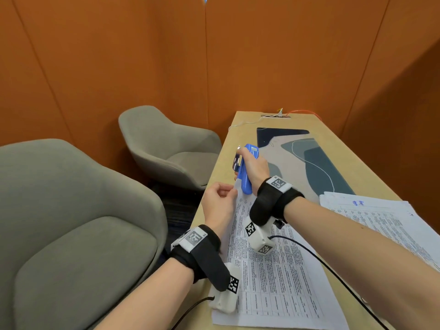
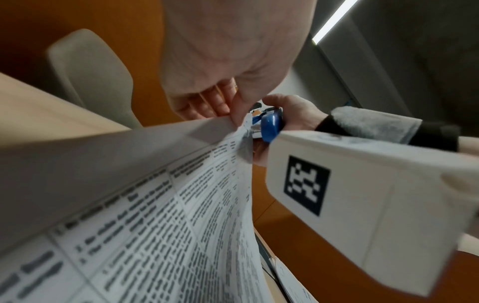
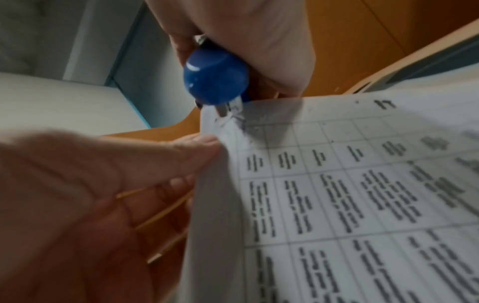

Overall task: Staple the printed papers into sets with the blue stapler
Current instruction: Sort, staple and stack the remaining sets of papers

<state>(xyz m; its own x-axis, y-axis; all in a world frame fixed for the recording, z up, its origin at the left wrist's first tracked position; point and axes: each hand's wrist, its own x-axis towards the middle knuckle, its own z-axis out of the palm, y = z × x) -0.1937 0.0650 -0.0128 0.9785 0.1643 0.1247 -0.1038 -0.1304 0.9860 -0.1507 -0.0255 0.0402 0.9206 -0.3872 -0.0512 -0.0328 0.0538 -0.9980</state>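
Observation:
My right hand [image 1: 250, 166] grips the blue stapler [image 1: 247, 172] upright above the table's left edge, its nose pointing down. The stapler [image 3: 215, 82] has its metal jaws over the top left corner of a printed paper set [image 1: 269, 265]. My left hand [image 1: 220, 201] pinches that lifted corner between thumb and fingers, just left of the stapler. In the left wrist view the left hand [image 2: 233, 114] holds the paper set [image 2: 155, 205] beside the stapler [image 2: 270, 125]. The right wrist view shows the left hand [image 3: 181, 164] on the paper set [image 3: 337, 194] edge.
A second stack of printed papers [image 1: 381, 217] lies at the right of the wooden table [image 1: 333, 134]. A patterned desk mat [image 1: 316, 163] covers the middle. Two grey armchairs [image 1: 78, 229] stand left of the table. Cables [image 1: 333, 277] run from the wrist cameras.

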